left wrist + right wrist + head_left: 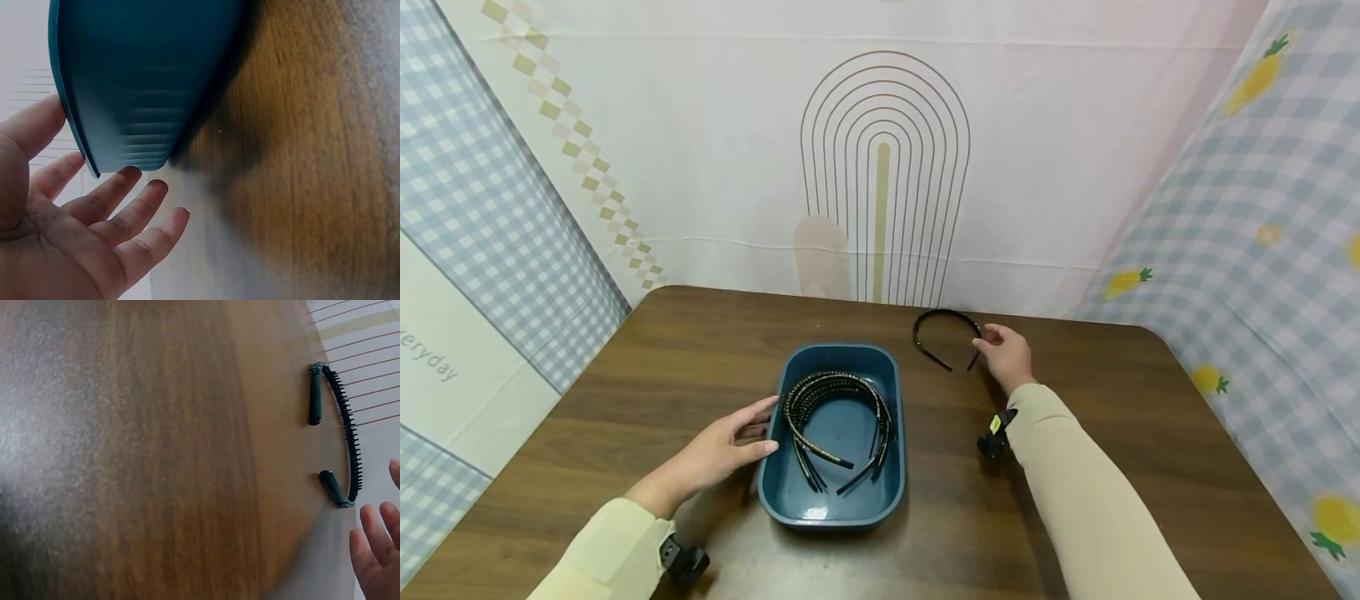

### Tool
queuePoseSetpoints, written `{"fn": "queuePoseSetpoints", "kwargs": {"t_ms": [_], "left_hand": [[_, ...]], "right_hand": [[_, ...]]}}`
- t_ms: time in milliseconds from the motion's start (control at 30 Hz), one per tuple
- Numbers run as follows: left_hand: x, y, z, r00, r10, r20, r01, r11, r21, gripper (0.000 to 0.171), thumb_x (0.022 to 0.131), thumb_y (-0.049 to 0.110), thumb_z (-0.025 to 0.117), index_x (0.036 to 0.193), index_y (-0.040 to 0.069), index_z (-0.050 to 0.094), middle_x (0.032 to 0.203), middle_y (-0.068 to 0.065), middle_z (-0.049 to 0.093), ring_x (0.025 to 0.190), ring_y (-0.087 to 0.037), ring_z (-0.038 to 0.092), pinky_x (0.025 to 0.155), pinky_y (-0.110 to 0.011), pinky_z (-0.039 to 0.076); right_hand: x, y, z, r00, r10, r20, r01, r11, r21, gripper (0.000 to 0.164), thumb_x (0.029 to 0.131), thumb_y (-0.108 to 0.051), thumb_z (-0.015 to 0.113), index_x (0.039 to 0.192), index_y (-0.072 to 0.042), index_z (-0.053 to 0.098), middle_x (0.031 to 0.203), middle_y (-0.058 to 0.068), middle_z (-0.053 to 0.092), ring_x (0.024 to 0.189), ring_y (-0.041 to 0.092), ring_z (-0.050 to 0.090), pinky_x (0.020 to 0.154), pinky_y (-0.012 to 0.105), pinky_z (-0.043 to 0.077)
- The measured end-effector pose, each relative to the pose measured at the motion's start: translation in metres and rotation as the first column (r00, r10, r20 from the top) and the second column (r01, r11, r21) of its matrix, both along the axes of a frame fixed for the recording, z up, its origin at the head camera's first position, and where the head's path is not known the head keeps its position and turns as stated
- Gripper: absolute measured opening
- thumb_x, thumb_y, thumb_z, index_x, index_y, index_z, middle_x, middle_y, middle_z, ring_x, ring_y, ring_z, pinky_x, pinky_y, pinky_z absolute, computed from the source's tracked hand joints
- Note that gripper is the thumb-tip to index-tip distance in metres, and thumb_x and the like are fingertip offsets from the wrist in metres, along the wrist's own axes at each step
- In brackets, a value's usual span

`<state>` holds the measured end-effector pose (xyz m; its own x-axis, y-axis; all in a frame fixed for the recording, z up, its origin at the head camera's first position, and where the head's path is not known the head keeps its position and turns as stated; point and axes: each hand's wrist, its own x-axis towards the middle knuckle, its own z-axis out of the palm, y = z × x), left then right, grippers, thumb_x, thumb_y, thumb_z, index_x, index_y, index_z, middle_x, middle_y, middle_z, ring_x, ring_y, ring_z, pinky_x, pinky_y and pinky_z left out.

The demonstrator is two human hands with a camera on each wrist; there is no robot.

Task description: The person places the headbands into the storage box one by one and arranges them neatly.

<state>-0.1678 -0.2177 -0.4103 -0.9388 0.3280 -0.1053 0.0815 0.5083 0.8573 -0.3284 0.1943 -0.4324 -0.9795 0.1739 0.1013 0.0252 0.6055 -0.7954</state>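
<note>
A blue plastic basin [831, 522] stands on the table, with several black headbands flecked with gold [797, 410] nested in it. My left hand [724, 452] is at its left side, fingers spread and loosely bent, with the thumb at the rim; the left wrist view shows the basin's outer wall [125, 94] beside those fingertips. Farther back on the right lies a single black headband [917, 335], its toothed inner edge visible in the right wrist view. My right hand [1007, 360] is at this headband's right side, fingers relaxed; I see no firm grip.
The brown wooden table [700, 350] ends at a white printed cloth [722, 150] behind the single headband. Checked cloth [1247, 275] hangs along the right side, and more on the left. Dark wrist cameras [685, 563] sit on both sleeves.
</note>
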Motion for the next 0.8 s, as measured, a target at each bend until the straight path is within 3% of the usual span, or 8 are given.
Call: {"fn": "queuePoseSetpoints", "kwargs": {"t_ms": [367, 800], "left_hand": [[-0.0007, -0.0005, 0.0003, 1.0, -0.007, 0.005, 0.007, 1.0, 0.004, 0.065, 0.095, 0.02, 0.063, 0.15, 0.004, 0.032, 0.143, -0.027, 0.043, 0.129, -0.043, 0.046, 0.102, -0.053, 0.041], [-0.0022, -0.0021, -0.0029, 0.999, -0.029, -0.015, 0.029, 0.999, 0.015, 0.065, 0.095, 0.02, 0.063, 0.149, 0.001, 0.032, 0.143, -0.029, 0.043, 0.127, -0.044, 0.047, 0.102, -0.053, 0.041]], "right_hand": [[-0.006, -0.0001, -0.0081, 0.997, 0.032, 0.075, -0.039, 0.996, 0.086, 0.053, 0.094, -0.015, 0.061, 0.14, 0.006, 0.044, 0.136, 0.029, 0.049, 0.125, 0.04, 0.048, 0.104, 0.048, 0.039], [-0.0062, -0.0081, -0.0092, 0.989, 0.055, 0.141, -0.084, 0.975, 0.207, 0.055, 0.096, -0.014, 0.058, 0.142, 0.009, 0.038, 0.136, 0.03, 0.048, 0.129, 0.041, 0.044, 0.106, 0.049, 0.036]]}}
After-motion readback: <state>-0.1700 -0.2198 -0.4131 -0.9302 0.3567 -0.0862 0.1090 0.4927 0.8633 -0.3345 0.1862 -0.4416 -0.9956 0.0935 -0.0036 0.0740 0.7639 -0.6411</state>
